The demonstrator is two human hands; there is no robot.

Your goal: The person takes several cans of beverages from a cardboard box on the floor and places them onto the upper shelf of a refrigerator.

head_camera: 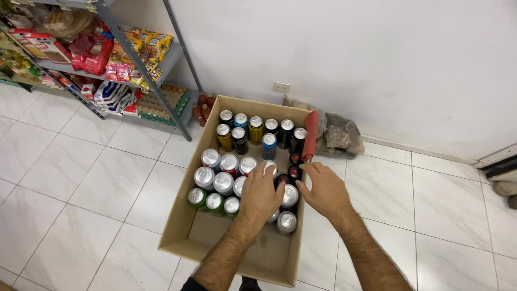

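Head view. An open cardboard box point(180, 223) is seen standing on a white tiled floor point(81, 188), just beside a white wall point(350, 54). Drink cans point(222, 183) are packed upright inside it, in rows. At the far end, ten cans are counted in two rows: tops mostly silver, bodies black, blue and yellow. In the middle and near part, about twelve larger silver-topped cans are counted, three of them green at the left; the exact number cannot be told, since some are hidden under the hands. Two or three small dark, red-marked tops are seen at the right wall of the box. The near end of the box floor is bare cardboard.

The left hand point(262, 193) is laid over the cans in the middle of the box, fingers curled down on a silver can point(270, 168); whether that can is truly clamped cannot be told. The right hand point(325, 188) is held at the right rim of the box, fingers spread and parted, touching the rim and just beside a can point(290, 195); nothing is gripped in it.

One red sleeve-like object point(310, 136) is draped over the far right rim. One crumpled grey bag point(339, 134) lies against the wall beyond the box. One socket point(281, 87) is set low in the wall. One metal shelf rack point(177, 59) stands at the left, loaded with packets and egg trays point(164, 99); red bottles point(202, 110) stand beside its foot.
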